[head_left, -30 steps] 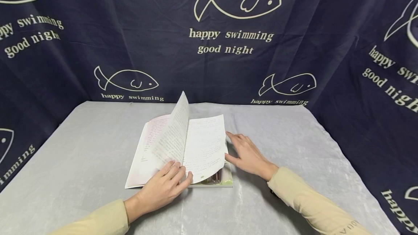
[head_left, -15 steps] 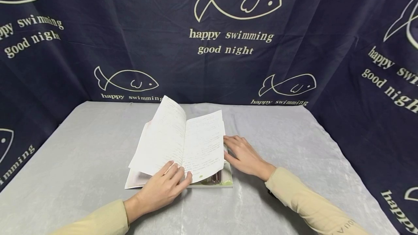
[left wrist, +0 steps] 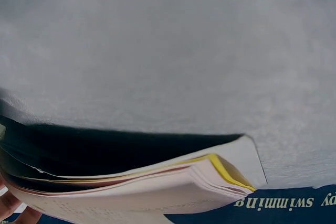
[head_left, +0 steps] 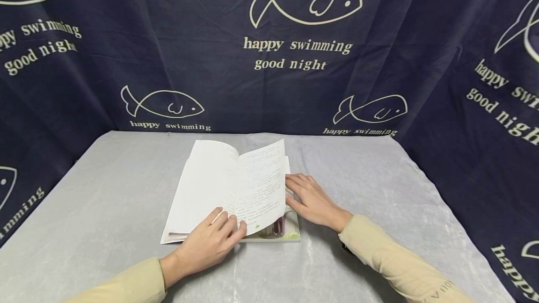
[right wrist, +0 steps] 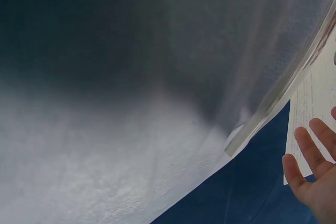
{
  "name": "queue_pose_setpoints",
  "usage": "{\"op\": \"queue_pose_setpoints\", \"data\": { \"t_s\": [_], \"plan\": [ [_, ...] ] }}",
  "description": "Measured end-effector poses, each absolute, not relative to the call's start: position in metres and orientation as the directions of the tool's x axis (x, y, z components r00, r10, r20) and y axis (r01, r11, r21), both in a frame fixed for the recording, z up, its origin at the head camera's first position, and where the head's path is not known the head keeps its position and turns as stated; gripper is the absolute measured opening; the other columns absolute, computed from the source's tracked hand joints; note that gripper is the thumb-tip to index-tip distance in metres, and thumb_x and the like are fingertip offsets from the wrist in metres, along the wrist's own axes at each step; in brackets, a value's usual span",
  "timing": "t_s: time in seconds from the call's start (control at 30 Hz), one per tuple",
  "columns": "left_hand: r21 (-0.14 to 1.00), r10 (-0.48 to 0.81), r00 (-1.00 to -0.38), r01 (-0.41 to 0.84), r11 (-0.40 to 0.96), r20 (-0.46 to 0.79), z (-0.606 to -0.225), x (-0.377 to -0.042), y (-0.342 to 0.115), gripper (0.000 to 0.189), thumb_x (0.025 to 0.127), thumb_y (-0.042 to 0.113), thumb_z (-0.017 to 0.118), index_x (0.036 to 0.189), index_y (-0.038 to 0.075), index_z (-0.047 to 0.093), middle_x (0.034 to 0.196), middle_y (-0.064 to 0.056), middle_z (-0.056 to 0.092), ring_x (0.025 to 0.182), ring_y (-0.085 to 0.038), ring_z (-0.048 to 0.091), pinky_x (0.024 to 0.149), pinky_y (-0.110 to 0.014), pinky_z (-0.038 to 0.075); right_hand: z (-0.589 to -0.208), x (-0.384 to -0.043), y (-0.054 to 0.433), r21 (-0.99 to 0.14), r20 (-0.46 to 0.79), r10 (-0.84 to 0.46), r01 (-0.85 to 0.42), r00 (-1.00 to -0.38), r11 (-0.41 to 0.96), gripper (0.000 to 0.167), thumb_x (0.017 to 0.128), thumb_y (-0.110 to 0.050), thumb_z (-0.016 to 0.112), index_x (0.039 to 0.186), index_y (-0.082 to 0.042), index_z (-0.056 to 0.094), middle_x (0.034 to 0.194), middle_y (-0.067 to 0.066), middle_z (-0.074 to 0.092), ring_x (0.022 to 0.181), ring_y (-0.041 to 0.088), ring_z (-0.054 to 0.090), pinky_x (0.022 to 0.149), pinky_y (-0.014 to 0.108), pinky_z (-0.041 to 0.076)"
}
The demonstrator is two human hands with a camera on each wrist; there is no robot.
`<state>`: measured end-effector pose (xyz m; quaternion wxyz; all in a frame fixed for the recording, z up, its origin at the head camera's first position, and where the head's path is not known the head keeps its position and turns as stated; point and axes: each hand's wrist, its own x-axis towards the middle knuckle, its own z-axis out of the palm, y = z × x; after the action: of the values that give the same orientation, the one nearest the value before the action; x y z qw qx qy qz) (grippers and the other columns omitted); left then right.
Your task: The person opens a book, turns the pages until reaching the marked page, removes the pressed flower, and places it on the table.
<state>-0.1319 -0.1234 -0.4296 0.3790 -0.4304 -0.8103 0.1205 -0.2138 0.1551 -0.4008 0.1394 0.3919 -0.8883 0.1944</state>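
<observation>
An open book [head_left: 206, 181] with thin printed pages lies on the table. Its left side is nearly flat, while a right-hand page [head_left: 261, 181] stands raised and curved over a colourful picture page [head_left: 290, 230]. My left hand [head_left: 210, 237] rests on the lower part of the book near the fold, fingers extended and a little spread. At the right edge of the raised page is my right hand [head_left: 317, 205], its fingertips partly hidden behind the paper. The right wrist view shows those fingers [right wrist: 310, 150] spread and fairly straight beside a printed page [right wrist: 310, 103].
A grey cloth [head_left: 105, 191] covers the table. Dark blue curtains [head_left: 269, 83] with white fish drawings and lettering hang behind it and on both sides. In the left wrist view, layered page edges [left wrist: 210, 182], one yellow, stick out beside the cloth.
An upright page has swung over to the left and settled almost flat. My right hand has shifted slightly left with the raised page's edge. The left hand has stayed in place.
</observation>
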Motion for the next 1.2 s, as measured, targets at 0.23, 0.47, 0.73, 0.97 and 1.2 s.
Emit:
{"op": "queue_pose_setpoints", "data": {
  "t_s": [0.23,0.47,0.73,0.97,1.2],
  "plan": [
    [-0.504,0.777,-0.349,0.608,0.614,0.525,-0.430,-0.133,-0.122,0.035,0.091,0.030,0.027,0.103,0.010,0.053,0.081,-0.005,0.054,0.077,-0.024,0.054,0.085,-0.038,0.045,-0.400,-0.214,0.153,-0.228,0.404,-0.650,-0.759,-0.643,0.609,0.041,0.092,-0.030,0.044,0.128,-0.012,0.051,0.128,0.005,0.054,0.116,0.017,0.048,0.094,0.036,0.038],
    [-0.438,0.741,-0.340,0.637,0.635,0.579,-0.429,-0.134,-0.117,0.037,0.089,0.040,0.039,0.099,0.008,0.054,0.077,-0.005,0.052,0.073,-0.025,0.052,0.082,-0.040,0.045,-0.398,-0.215,0.151,-0.253,0.409,-0.646,-0.760,-0.645,0.599,0.043,0.093,-0.034,0.042,0.133,-0.017,0.046,0.133,0.001,0.050,0.120,0.014,0.045,0.097,0.035,0.036],
    [-0.460,0.746,-0.349,0.617,0.638,0.568,-0.425,-0.134,-0.114,0.033,0.092,0.035,0.036,0.100,0.009,0.054,0.079,-0.003,0.053,0.073,-0.023,0.052,0.082,-0.038,0.045,-0.397,-0.216,0.147,-0.239,0.425,-0.659,-0.779,-0.621,0.580,0.044,0.093,-0.033,0.042,0.134,-0.017,0.045,0.135,0.002,0.048,0.121,0.016,0.045,0.096,0.035,0.036],
    [-0.461,0.752,-0.339,0.626,0.629,0.566,-0.425,-0.135,-0.115,0.032,0.092,0.027,0.031,0.107,0.010,0.054,0.092,-0.005,0.057,0.082,-0.025,0.055,0.081,-0.038,0.046,-0.396,-0.217,0.144,-0.237,0.418,-0.669,-0.785,-0.614,0.572,0.046,0.093,-0.034,0.043,0.135,-0.016,0.043,0.136,0.003,0.047,0.123,0.017,0.043,0.099,0.037,0.033],
    [-0.544,0.808,-0.344,0.606,0.581,0.479,-0.420,-0.133,-0.120,0.039,0.092,0.029,0.029,0.125,0.015,0.044,0.120,-0.008,0.055,0.102,-0.025,0.056,0.087,-0.039,0.045,-0.396,-0.218,0.140,-0.234,0.434,-0.675,-0.798,-0.597,0.555,0.047,0.093,-0.036,0.043,0.134,-0.015,0.044,0.136,0.004,0.047,0.122,0.018,0.043,0.101,0.037,0.031]
  ]
}}
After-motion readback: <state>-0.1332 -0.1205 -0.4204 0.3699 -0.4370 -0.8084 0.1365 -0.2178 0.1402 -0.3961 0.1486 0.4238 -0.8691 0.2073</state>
